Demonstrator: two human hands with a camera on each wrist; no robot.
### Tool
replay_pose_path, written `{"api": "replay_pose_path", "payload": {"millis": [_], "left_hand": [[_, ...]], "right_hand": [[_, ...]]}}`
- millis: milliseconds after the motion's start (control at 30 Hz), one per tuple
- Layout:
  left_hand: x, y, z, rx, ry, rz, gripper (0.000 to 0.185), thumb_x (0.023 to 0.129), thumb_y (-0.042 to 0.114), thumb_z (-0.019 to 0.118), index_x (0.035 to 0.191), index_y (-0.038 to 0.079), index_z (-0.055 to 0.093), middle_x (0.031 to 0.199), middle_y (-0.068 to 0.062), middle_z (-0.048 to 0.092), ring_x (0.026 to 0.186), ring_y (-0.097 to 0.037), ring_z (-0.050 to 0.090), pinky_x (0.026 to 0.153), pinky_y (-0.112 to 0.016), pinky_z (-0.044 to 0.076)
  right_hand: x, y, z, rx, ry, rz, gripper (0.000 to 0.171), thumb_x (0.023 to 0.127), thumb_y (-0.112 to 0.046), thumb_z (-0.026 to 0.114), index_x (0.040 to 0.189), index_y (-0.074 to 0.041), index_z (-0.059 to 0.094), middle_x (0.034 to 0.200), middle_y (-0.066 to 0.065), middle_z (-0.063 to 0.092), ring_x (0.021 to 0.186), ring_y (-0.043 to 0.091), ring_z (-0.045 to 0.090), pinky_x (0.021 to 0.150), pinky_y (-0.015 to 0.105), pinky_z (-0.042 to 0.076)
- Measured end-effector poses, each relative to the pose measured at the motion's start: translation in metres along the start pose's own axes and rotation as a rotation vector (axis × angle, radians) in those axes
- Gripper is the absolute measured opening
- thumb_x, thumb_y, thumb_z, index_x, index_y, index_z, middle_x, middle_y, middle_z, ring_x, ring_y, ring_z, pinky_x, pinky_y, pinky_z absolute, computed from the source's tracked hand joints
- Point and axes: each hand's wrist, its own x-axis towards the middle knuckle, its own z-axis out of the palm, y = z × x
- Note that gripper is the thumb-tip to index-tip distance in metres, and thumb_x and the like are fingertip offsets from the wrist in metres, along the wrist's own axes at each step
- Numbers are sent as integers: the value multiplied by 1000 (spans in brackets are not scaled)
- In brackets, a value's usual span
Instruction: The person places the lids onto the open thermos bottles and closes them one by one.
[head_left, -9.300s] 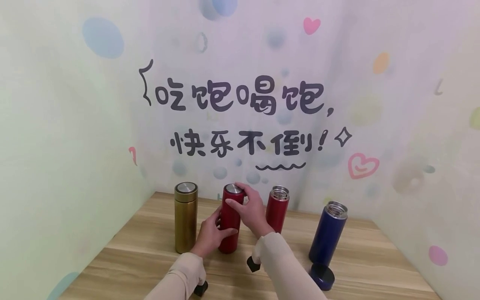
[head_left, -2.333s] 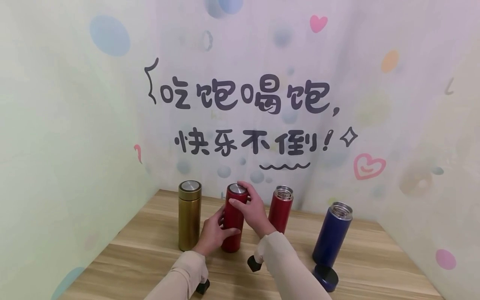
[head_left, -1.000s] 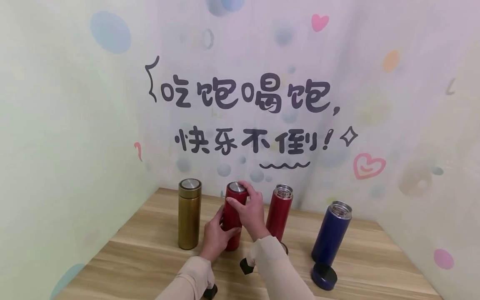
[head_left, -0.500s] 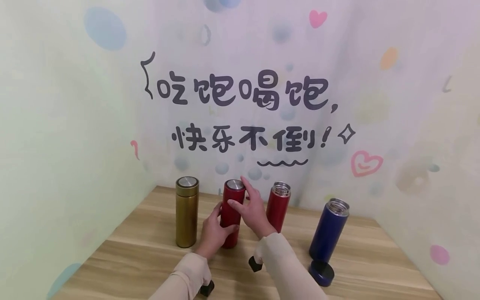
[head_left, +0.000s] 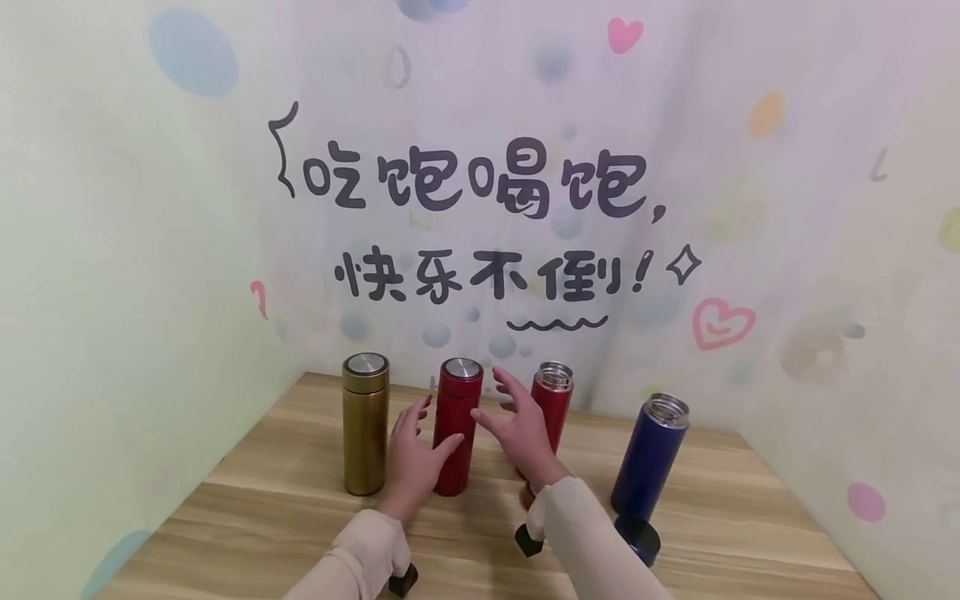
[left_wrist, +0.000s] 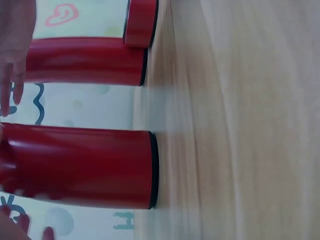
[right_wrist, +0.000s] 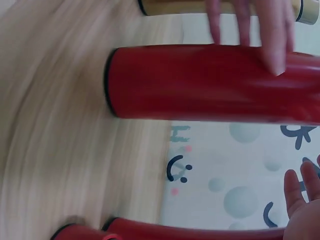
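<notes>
While both hands (head_left: pixel 465 437) hover open, four flasks (head_left: pixel 457 425), two red.

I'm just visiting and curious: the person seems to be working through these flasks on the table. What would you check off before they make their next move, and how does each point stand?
1. Capped red flask upright with its lid on: ok.
2. Both hands free: ok. The left hand and right hand are open beside that flask, gripping nothing.
3. Gold flask capped and upright: ok.
4. Second red flask capped: not ok, its mouth is open. A red lid stands by its base in the left wrist view.
5. Blue flask capped: not ok, its mouth is open; its lid lies on the table in front.
6. Lids screwed tight: cannot tell.
</notes>
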Motion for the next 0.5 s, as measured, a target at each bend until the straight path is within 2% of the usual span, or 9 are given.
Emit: {"api": "replay_pose_path", "payload": {"millis": [167,333,433,500], "left_hand": [[-8,6,0,-71,95,123,55,83,23,79,131,13,54,126,-5,57,110,-24,54,90,-48,51],[-18,8,4,-139,179,283,41,86,15,76,121,7,58,112,-8,61,96,-23,59,75,-47,56],[-23,9,9,-178,198,361,33,86,11,75,116,7,61,105,-8,62,92,-22,61,70,-48,57],[-27,12,11,-192,186,382,30,87,10,74,113,8,61,104,-6,63,92,-20,61,71,-46,58]], "right_hand": [[-8,7,-6,9,13,-15,67,84,-31,78,143,-28,47,142,1,50,125,24,49,100,48,44],[-17,19,-11,1,5,-2,66,82,-36,78,141,-27,49,138,0,53,122,23,50,100,48,44],[-22,28,-14,1,-6,31,67,81,-40,79,140,-28,50,134,0,55,119,24,51,99,51,45],[-25,33,-16,3,-11,48,66,81,-41,78,140,-27,50,133,1,55,118,24,53,98,51,45]]}}
